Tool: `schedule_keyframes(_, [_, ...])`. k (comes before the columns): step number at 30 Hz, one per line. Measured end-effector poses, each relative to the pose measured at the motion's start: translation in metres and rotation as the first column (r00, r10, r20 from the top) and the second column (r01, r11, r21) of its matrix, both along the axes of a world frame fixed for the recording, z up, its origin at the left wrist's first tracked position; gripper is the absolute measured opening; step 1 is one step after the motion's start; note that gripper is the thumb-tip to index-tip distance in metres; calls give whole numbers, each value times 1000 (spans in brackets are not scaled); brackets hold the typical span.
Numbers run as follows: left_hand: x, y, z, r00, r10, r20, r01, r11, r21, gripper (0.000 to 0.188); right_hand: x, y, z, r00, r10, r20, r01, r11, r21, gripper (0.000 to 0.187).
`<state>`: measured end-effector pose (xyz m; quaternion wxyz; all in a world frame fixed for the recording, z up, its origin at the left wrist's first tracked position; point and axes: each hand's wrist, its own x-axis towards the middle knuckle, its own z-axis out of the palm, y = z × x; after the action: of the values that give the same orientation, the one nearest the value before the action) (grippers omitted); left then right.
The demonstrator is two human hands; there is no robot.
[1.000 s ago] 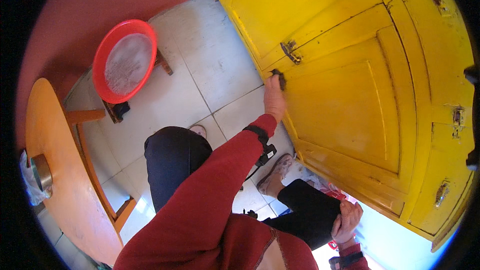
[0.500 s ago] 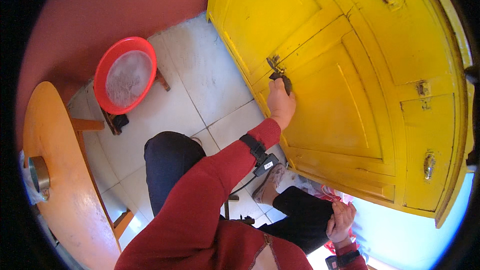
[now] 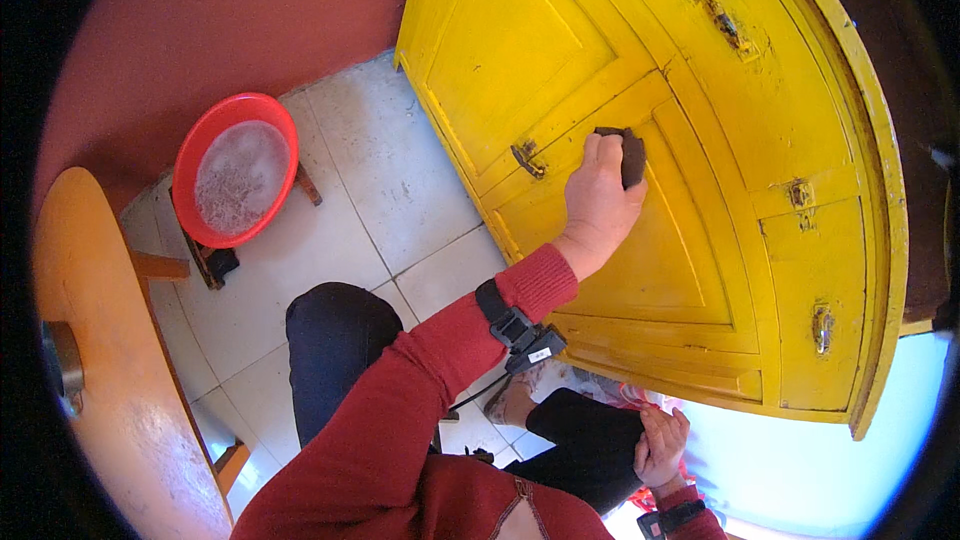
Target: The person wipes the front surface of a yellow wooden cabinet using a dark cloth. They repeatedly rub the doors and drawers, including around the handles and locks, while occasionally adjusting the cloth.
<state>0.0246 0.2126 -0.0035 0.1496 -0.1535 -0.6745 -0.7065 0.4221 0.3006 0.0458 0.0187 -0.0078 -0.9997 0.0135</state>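
Note:
My left hand [image 3: 598, 202] is closed around a dark brown sponge [image 3: 632, 158], pressed to the door panel of a yellow wooden cabinet [image 3: 680, 250]. The knuckles face up, and the fingertips are partly hidden. Just left of the hand is a worn metal door handle [image 3: 528, 160]. My right hand [image 3: 660, 445] lies over my right knee in black trousers [image 3: 590, 440], fingers stretched out, with no object visible in it. Black straps with small devices sit on both red-sleeved wrists.
A red basin [image 3: 183, 180] of foamy water stands on a low wooden stool [image 3: 308, 186] by the red wall. At left is an orange wooden table [image 3: 120, 380] with a metal tin [image 3: 66, 355] on it. Red plastic [image 3: 632, 396] lies beyond my right knee.
My left hand has moved up and right with the sponge, from beside the door handle onto the panel. The view has shifted slightly. My right hand stays on the knee.

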Motion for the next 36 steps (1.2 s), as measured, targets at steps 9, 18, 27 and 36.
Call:
schedule_keyframes(9, [-27, -14, -6, 943, 201, -265, -239, 964, -118, 56, 8, 1, -2, 1000, -17, -7, 17, 999, 38, 49])
schedule_keyframes(18, [-30, -4, -86, 988, 125, 91, -88, 939, -333, 65, 14, 6, -5, 999, 3, -42, -3, 1000, -3, 49])
schedule_keyframes(27, [25, 15, -26, 982, -49, -181, 56, 998, 34, 70, 18, 5, -6, 1000, -24, -1, 24, 1000, 8, 47])
schedule_keyframes(36, [31, -3, -205, 817, 231, 529, -252, 967, -33, 61, 25, 7, -4, 998, -64, -5, 64, 998, -17, 43])
